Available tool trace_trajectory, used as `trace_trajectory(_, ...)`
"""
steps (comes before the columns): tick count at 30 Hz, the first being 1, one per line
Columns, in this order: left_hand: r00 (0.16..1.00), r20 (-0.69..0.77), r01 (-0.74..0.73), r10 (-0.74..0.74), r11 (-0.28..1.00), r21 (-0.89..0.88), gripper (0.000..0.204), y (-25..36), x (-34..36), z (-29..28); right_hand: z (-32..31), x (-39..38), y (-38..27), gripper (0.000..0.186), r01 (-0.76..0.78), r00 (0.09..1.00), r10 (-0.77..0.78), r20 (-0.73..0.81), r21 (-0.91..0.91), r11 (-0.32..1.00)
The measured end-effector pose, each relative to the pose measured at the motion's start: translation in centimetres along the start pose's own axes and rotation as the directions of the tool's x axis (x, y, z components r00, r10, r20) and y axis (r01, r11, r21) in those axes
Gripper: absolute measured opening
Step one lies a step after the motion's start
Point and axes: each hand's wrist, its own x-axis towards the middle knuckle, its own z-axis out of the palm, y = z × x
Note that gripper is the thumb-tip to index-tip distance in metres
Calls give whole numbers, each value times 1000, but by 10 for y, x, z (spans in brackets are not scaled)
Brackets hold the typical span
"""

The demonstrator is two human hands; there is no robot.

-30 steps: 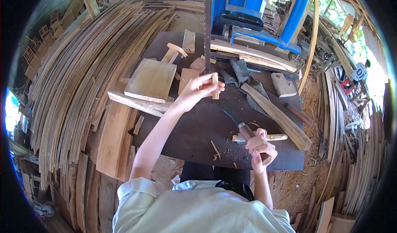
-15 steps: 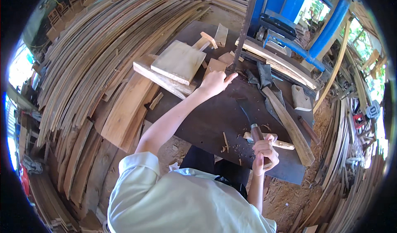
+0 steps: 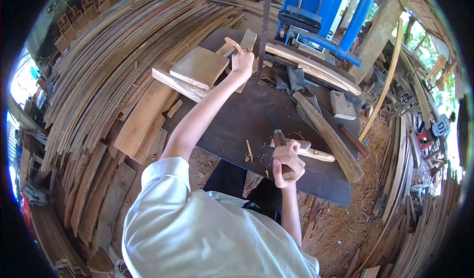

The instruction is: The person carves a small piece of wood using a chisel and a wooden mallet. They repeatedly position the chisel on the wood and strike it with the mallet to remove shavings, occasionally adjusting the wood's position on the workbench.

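Fingers of the right hand wrapped around the handle of a knife; grip narrow, dark blade toward 11 o'clock, over the dark tabletop. Clock directions taken from the right hand, 12 being straight ahead of the person. Pale wood strip lies at 2 o'clock, partly hidden by hand and handle. Wood shavings near 10. Thick wooden bar at 2, beyond the strip. Left hand extended at 11, fingers bent, just beside a small tan wood piece; cannot tell whether they hold anything. Square board at 10 to 11. Upright saw blade near 11, past the left hand. Blue machine farthest, near 12.
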Motion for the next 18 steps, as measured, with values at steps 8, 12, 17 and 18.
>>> trace_trajectory(8,998,-34,42,-43,998,-36,17,-42,43,61,1,1,-4,9,-27,1000,27,7,-2,1000)
trace_trajectory(12,999,-16,34,-32,997,74,15,-42,44,53,-2,2,-6,10,-23,999,24,33,-17,1000)
trace_trajectory(17,954,-291,-146,69,956,-254,24,-12,-22,-8,-5,1,-5,12,15,998,-12,58,-48,999)
trace_trajectory(18,902,-412,-265,128,918,-295,25,-4,-45,-20,-6,4,-9,12,18,998,-14,58,-67,998)
